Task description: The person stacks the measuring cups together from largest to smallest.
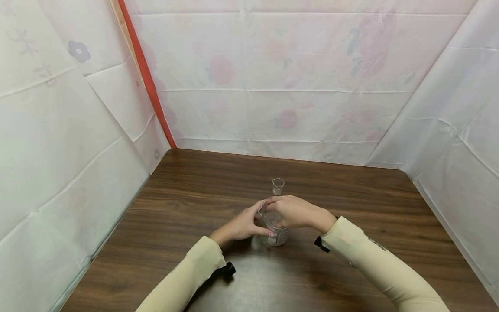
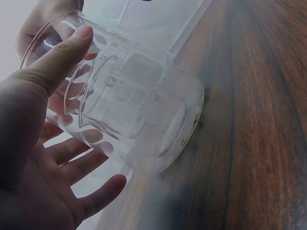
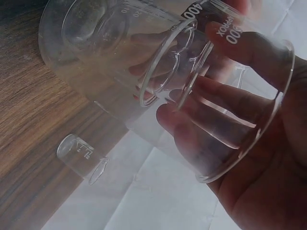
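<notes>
A large clear glass beaker [image 1: 278, 239] with printed markings stands on the table in the head view. My left hand [image 1: 242, 224] holds it from the left side, thumb against the near wall and fingers behind. My right hand [image 1: 298, 212] reaches in through the mouth from the right. Smaller nested beakers [image 2: 112, 112] show through the large beaker's wall in the left wrist view. In the right wrist view, my right thumb and fingers pinch the rim of an inner beaker [image 3: 192, 79]; the glass layers blur the exact contact.
A tiny glass beaker [image 1: 278, 189] stands upright just behind the large one. The brown wood-grain table [image 1: 187, 190] is bordered by white patterned sheets [image 1: 249, 112] at the back and sides, with a red strip [image 1: 150, 84] at the back left corner.
</notes>
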The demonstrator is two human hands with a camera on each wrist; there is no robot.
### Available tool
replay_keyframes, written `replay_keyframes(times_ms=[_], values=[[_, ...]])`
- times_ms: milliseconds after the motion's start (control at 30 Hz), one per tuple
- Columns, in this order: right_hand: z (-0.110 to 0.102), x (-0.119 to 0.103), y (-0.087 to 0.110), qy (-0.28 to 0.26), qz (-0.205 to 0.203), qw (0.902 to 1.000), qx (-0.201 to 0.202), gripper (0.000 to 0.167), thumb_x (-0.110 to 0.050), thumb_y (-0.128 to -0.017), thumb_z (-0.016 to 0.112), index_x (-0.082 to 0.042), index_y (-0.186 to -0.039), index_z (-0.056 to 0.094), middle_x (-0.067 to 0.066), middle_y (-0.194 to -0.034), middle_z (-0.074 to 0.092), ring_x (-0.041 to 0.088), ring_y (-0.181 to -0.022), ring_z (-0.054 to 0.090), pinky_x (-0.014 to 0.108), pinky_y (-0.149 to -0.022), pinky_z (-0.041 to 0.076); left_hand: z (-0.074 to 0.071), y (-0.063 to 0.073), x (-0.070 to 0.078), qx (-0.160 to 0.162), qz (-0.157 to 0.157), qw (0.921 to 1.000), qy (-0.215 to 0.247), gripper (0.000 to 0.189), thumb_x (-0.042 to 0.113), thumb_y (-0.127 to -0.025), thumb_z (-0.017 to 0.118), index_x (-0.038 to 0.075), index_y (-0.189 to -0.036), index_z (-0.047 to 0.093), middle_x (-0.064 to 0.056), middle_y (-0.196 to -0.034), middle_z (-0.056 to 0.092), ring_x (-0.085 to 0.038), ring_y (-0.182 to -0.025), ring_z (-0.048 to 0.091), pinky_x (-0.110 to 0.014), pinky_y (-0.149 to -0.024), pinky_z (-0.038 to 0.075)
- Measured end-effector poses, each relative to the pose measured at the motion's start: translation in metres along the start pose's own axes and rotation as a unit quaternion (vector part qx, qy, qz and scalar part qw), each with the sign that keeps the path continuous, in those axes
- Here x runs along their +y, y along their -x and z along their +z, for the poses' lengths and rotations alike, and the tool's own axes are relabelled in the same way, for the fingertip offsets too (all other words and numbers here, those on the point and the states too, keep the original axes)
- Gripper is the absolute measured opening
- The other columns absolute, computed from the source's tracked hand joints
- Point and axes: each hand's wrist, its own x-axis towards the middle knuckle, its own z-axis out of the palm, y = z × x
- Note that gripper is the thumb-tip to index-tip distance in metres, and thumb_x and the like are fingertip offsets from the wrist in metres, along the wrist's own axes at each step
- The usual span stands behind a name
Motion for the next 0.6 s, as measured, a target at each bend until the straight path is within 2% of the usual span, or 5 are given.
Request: replay_keyframes(times_ms=[333,600], values=[[0.0015,-0.0021,-0.003,0.013,0.004,0.9999,-0.007,0.041,-0.016,-0.08,0.079,-0.006,-0.118,0.069,0.008,-0.124,0.066,0.024,-0.117,0.062,0.039,-0.096,0.052,0.0,0.0003,0.0005,0.0,0.0,1.0,-0.004,0.1,0.051,-0.079,0.077,0.027,-0.156,0.019,0.001,-0.157,0.034,-0.036,-0.122,0.057,-0.046,-0.1,0.049],[0.0049,-0.0012,-0.0036,0.022,-0.002,0.9997,0.005,0.038,-0.015,-0.079,0.08,-0.006,-0.115,0.07,0.008,-0.121,0.067,0.024,-0.113,0.064,0.037,-0.093,0.054,0.0002,-0.0004,0.0001,0.0,0.0,1.0,-0.005,0.1,0.051,-0.079,0.077,0.026,-0.156,0.019,0.0,-0.157,0.036,-0.034,-0.12,0.058,-0.045,-0.098,0.05]])
